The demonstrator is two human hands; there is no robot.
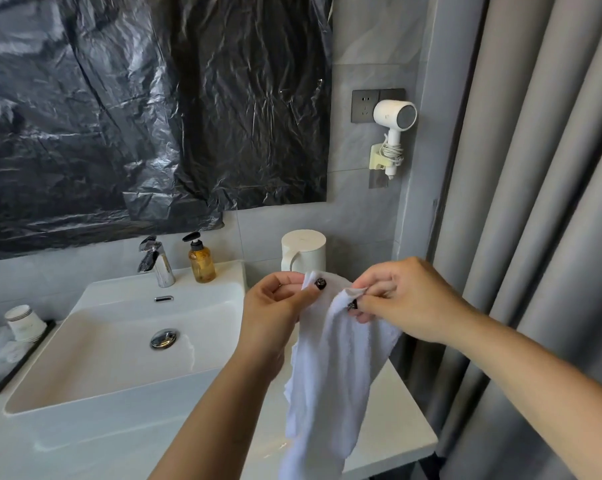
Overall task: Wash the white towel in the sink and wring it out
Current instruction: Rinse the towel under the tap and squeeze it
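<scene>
White terry cloth hangs in the near middle of the view: the towel [330,368] droops in long folds from two hands held up over the right part of the table [396,427], to the right of the sink [119,358] and not in it. The left hand [275,306] pinches the towel's top edge between thumb and curled fingers, a dark-painted thumbnail lying on the cloth. The right hand [406,303] pinches a corner of the same edge just beside it, fingers curled in, so the cloth is gathered between the two hands and falls toward the near edge of the table. The sink is a white rectangular basin with a chrome drain plug [164,338] in its floor and a chrome tap [155,261] at its far rim. An amber soap bottle [201,259] with a black pump stands just right of the tap. A white kettle [303,252] stands farther right, behind the hands. At the far left a dark tray [15,368] holds stacked paper cups [24,323]. Crinkled black plastic sheet [147,109] covers the wall above the sink. A white hair dryer [394,128] sits in a wall holder beside a grey socket [363,105], and grey curtains [541,202] hang along the right.
</scene>
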